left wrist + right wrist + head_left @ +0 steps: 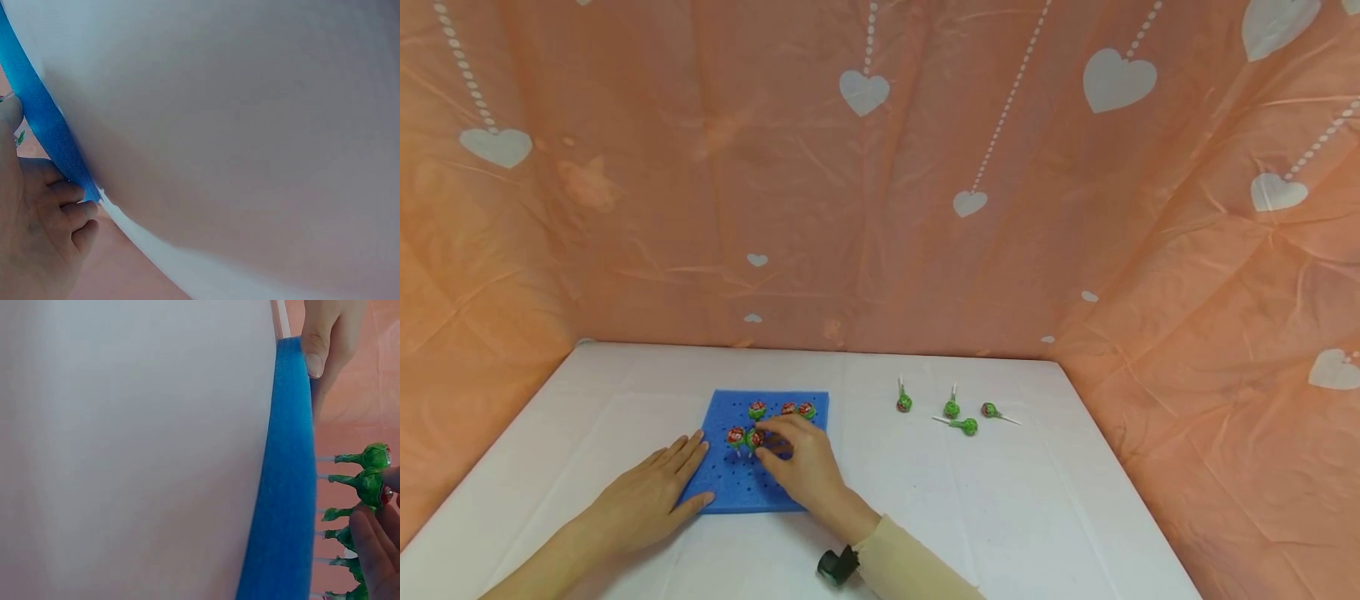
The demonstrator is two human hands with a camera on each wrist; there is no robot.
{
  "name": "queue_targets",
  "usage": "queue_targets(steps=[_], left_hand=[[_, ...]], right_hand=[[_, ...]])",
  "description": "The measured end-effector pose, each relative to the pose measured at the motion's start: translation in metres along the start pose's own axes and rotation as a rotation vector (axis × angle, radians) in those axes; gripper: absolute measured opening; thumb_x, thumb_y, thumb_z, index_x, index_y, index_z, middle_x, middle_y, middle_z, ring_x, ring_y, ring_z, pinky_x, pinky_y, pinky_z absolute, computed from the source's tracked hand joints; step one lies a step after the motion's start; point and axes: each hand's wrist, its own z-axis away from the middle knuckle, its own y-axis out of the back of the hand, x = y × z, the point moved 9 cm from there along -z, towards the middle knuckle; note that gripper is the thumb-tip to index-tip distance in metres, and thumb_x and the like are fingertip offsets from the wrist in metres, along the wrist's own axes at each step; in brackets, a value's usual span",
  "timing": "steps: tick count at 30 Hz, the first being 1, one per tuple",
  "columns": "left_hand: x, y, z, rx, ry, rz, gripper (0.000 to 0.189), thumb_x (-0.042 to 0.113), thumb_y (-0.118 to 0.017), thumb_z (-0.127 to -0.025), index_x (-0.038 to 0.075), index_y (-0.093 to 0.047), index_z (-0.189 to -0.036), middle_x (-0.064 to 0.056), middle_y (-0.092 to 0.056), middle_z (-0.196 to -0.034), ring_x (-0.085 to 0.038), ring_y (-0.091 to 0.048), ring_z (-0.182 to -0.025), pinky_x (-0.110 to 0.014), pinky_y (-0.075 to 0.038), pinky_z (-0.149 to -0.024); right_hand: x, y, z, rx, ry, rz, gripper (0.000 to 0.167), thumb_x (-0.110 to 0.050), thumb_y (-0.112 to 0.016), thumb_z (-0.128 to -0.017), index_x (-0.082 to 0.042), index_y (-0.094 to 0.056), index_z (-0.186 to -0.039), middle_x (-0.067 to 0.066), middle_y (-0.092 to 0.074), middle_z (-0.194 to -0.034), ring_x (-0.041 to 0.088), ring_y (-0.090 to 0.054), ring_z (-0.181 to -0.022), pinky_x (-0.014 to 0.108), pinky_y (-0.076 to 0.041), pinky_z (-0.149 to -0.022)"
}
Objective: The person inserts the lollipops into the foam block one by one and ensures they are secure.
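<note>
A blue foam board dotted with small holes lies on the table. Several lollipops in green and red wrappers stand upright in it, sticks down. My right hand pinches the wrapped head of one lollipop between thumb and fingers; its stick meets the board. Close beside it stands another lollipop, and a further one stands behind. My left hand rests with straight fingers along the board's left edge, thumb near the front corner. The left wrist view shows that hand against the board's side.
Right of the board, several loose lollipops lie on the white table, among them one lollipop at the back and one farthest right. An orange curtain with white hearts encloses the table's back and sides.
</note>
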Motion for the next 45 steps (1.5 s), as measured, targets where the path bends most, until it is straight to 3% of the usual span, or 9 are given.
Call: queue_targets(steps=[12,23,36,41,45], left_hand=[[0.0,-0.001,0.0,-0.008,0.006,0.023,0.075,0.048,-0.064,-0.101,-0.013,-0.053,-0.144,-0.033,-0.046,-0.153,-0.052,-0.045,-0.141,-0.063,-0.041,-0.113],[-0.003,-0.005,0.001,-0.019,0.017,0.027,0.078,0.052,-0.062,-0.101,-0.013,-0.052,-0.145,-0.033,-0.044,-0.154,-0.053,-0.043,-0.141,-0.064,-0.04,-0.114],[-0.004,-0.006,-0.001,-0.034,0.031,0.034,0.08,0.053,-0.062,-0.101,-0.012,-0.051,-0.145,-0.033,-0.044,-0.155,-0.053,-0.042,-0.142,-0.064,-0.039,-0.115],[-0.004,-0.007,-0.001,-0.042,0.033,0.038,0.081,0.054,-0.061,-0.101,-0.012,-0.051,-0.145,-0.033,-0.044,-0.155,-0.054,-0.042,-0.142,-0.064,-0.039,-0.115],[-0.002,-0.006,0.0,-0.042,0.031,0.04,0.08,0.053,-0.062,-0.101,-0.013,-0.051,-0.145,-0.033,-0.044,-0.155,-0.054,-0.042,-0.142,-0.064,-0.039,-0.115]], right_hand=[[0.006,0.023,0.008,0.037,-0.002,-0.058,0.033,0.0,-0.077,-0.092,0.0,-0.071,-0.125,0.011,-0.071,-0.122,0.022,-0.074,-0.101,0.02,-0.06,-0.083],[0.034,0.06,0.015,0.121,-0.08,-0.118,0.032,0.005,-0.076,-0.091,0.004,-0.071,-0.122,0.017,-0.069,-0.119,0.034,-0.074,-0.1,0.03,-0.063,-0.085],[0.07,0.118,0.021,0.257,-0.068,0.012,0.032,0.005,-0.08,-0.087,0.002,-0.074,-0.118,0.016,-0.071,-0.116,0.034,-0.075,-0.097,0.03,-0.064,-0.081],[0.088,0.137,0.019,0.238,-0.102,0.096,0.032,0.005,-0.08,-0.087,0.001,-0.074,-0.118,0.014,-0.07,-0.118,0.031,-0.074,-0.097,0.032,-0.064,-0.081],[0.103,0.148,0.018,0.178,-0.132,0.194,0.031,-0.001,-0.079,-0.09,0.0,-0.074,-0.12,0.01,-0.07,-0.12,0.028,-0.073,-0.098,0.032,-0.064,-0.08]])
